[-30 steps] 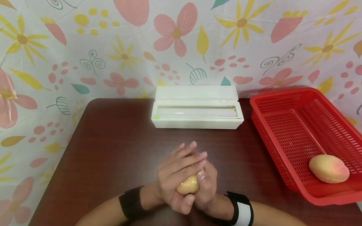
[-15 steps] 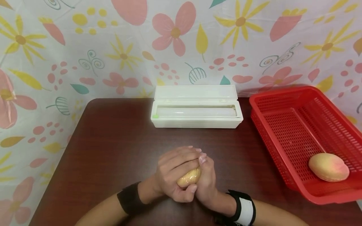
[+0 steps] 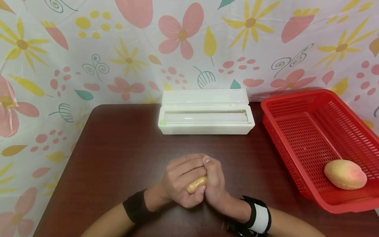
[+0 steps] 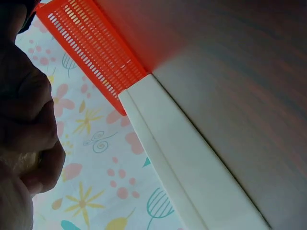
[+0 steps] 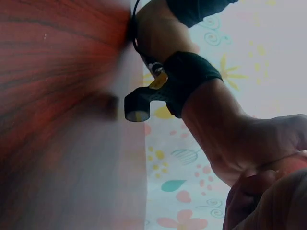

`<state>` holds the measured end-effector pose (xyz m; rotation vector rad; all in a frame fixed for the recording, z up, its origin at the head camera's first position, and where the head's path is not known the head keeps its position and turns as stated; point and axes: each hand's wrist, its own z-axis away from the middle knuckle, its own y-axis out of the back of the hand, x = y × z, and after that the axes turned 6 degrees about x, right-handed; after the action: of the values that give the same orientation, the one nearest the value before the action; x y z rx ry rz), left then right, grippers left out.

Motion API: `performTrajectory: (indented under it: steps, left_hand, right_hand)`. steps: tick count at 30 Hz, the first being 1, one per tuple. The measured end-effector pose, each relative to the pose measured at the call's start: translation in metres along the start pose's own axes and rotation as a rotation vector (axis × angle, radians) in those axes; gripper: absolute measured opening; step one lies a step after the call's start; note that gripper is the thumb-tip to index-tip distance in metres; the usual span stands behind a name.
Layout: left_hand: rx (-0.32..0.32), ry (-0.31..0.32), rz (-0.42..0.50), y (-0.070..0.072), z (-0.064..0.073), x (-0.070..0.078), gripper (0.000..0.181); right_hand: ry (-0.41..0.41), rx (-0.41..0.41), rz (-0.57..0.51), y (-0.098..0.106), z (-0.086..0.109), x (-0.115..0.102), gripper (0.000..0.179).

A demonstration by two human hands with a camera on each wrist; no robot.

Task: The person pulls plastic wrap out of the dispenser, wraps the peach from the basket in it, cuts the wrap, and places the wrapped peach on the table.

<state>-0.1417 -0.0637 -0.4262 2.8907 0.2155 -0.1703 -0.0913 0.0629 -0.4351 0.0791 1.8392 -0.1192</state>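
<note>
Both hands are cupped together low in the middle of the head view. Between them they hold a yellow fruit point(image 3: 196, 184) with a shiny surface like clear film; most of it is hidden. My left hand point(image 3: 183, 179) wraps its fingers over the top, thumb along the near side. My right hand point(image 3: 215, 181) closes round the other side, its thumb lying across the left fingertips. In the left wrist view, a bit of the fruit point(image 4: 21, 163) shows among dark fingers. A pinkish patch of the fruit point(image 5: 290, 165) shows between the hands in the right wrist view.
A white cling film dispenser point(image 3: 206, 129) stands at the back of the dark table point(image 3: 127, 141), lid up, a roll inside. To the right is a red basket point(image 3: 284, 158) with a yellow-pink peach point(image 3: 344, 174) in it. A flower-patterned cloth point(image 3: 118, 69) hangs behind.
The fingers have closed further round the fruit, so less of it shows. The right thumb has moved up over the left fingertips. The basket and dispenser stay put.
</note>
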Motion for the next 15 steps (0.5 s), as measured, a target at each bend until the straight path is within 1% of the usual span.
performTrajectory:
  steps: [7, 13, 15]
  left_hand:
    - [-0.006, 0.028, 0.018, 0.0011, 0.0056, -0.0012, 0.042]
    - [-0.008, 0.064, 0.007, 0.0007, 0.0096, -0.0015, 0.040]
    - [-0.005, 0.073, 0.003, 0.0003, 0.0104, -0.0019, 0.040]
  right_hand:
    - [-0.016, -0.054, 0.002, 0.0004, -0.0032, 0.0036, 0.045]
    - [-0.090, -0.072, -0.036, -0.0007, -0.0063, 0.0066, 0.047]
    - [-0.101, -0.074, -0.036, -0.0008, -0.0072, 0.0078, 0.047]
